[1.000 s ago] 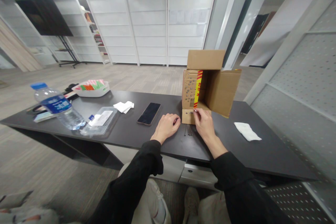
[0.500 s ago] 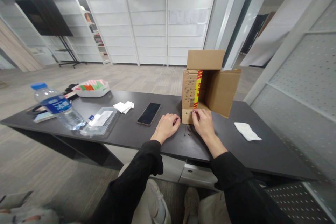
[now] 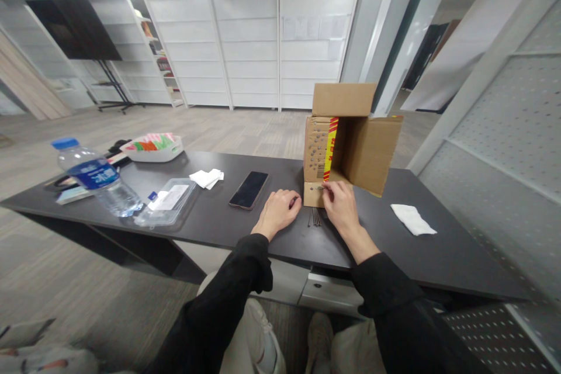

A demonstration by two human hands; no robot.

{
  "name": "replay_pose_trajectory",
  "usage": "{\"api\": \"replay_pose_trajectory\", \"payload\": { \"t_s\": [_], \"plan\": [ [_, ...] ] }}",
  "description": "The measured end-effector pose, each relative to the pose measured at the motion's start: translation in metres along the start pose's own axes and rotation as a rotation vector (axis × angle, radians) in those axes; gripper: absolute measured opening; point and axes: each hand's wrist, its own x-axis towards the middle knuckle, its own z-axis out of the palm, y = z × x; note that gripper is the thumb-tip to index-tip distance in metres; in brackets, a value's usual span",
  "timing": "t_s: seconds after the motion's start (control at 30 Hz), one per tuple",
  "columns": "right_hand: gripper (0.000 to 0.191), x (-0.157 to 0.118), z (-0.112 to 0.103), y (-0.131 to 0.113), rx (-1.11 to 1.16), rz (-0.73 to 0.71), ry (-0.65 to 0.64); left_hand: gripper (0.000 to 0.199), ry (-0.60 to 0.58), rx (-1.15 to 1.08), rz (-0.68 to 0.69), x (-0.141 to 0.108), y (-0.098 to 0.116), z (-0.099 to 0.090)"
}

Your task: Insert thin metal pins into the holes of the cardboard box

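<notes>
An open cardboard box [image 3: 368, 155] stands on the dark table [image 3: 280, 239], its opening towards me. Several small metal heads dot its left flap [image 3: 316, 149], beside a yellow and red tape strip. My right hand [image 3: 342, 204] is at the lower flap [image 3: 310, 196], thumb and forefinger pinched on a thin metal piece that looks like a nail [image 3: 319, 188]. Several dark nails [image 3: 315, 217] lie in a row on the table between my hands. My left hand [image 3: 279, 210] rests beside the box with curled fingers; what they hold, if anything, is hidden.
Left of my hands lie a phone [image 3: 249, 190], folded tissue [image 3: 207, 179] and a clear plastic case [image 3: 169, 203]. A water bottle [image 3: 99, 178] and a white tray [image 3: 153, 155] are farther left. Another tissue [image 3: 413, 219] lies at the right.
My right fingertips have shifted slightly right, away from the lower flap's left part, and more of the thin metal piece shows. The left hand and the box stay put.
</notes>
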Motion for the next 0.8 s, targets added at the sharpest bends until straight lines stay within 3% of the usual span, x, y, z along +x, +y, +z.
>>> {"api": "replay_pose_trajectory", "payload": {
  "t_s": [0.8],
  "plan": [
    [0.02,-0.0024,-0.0056,-0.0066,-0.077,0.057,-0.065,0.023,0.006,-0.01,-0.001,-0.0001,0.0003,0.0004]
  ]
}}
